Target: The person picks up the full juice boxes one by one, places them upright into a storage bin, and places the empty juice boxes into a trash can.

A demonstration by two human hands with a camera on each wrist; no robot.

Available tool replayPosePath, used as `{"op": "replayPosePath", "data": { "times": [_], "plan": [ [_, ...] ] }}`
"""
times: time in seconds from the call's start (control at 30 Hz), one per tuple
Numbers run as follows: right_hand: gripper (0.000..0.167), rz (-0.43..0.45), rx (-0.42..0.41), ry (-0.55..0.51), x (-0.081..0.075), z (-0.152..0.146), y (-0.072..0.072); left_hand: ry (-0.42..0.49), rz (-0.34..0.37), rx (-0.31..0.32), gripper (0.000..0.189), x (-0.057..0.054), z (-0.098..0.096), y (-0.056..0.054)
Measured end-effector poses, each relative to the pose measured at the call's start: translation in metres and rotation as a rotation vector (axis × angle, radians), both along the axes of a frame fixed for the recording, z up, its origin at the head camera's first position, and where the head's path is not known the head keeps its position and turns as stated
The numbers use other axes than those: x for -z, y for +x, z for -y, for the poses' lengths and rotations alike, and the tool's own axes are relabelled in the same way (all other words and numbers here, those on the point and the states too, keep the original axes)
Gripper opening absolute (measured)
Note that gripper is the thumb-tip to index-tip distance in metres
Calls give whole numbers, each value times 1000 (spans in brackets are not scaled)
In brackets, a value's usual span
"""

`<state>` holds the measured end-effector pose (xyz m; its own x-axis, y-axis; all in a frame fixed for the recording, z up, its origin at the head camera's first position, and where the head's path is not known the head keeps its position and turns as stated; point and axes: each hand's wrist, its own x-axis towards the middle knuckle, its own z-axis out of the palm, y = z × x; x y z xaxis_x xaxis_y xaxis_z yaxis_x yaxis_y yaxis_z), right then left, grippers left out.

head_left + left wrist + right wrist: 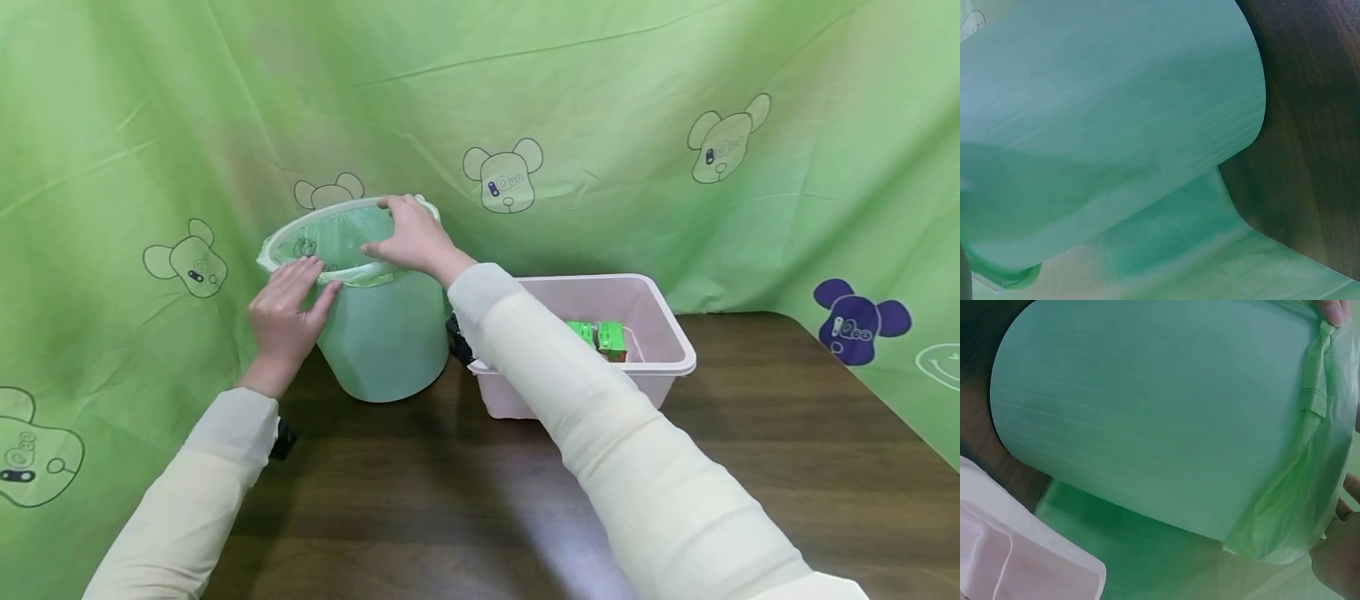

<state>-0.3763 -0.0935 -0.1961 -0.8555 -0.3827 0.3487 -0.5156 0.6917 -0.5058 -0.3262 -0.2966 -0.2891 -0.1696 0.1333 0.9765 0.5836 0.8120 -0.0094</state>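
Observation:
A light green trash bin [386, 342] stands at the table's back left, with a thin green bin liner [367, 277] lining it and folded over its rim. My left hand [288, 312] rests on the near left rim, fingers laid across the liner and thumb on the outside. Over the right side of the rim reaches my right hand [416, 237], thumb and fingers spread above the opening. In the right wrist view the folded liner [1297, 469] hangs in creases around the bin's mouth. The bin's wall [1116, 94] fills most of the left wrist view.
Right of the bin is a pale pink plastic basket [660, 333] with small green boxes [611, 337] inside, partly hidden by my right sleeve. A green patterned curtain [600, 83] hangs behind the dark wooden table [420, 517].

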Motion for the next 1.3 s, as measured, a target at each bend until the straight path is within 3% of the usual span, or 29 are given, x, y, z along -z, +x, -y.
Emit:
{"op": "replayPosePath", "data": {
  "times": [0.57,0.83,1.0,1.3],
  "plan": [
    [70,-62,-89,-42,2,-24,11,-26,27,-5,32,-3,8,5],
    [65,-104,-141,-55,6,-54,26,-108,51,-31,38,-12,11,10],
    [64,-117,-153,-44,7,-76,34,-136,105,-49,40,-16,11,12],
    [65,-99,-164,0,18,-117,56,-238,118,-51,63,-28,11,16]
  ]
}}
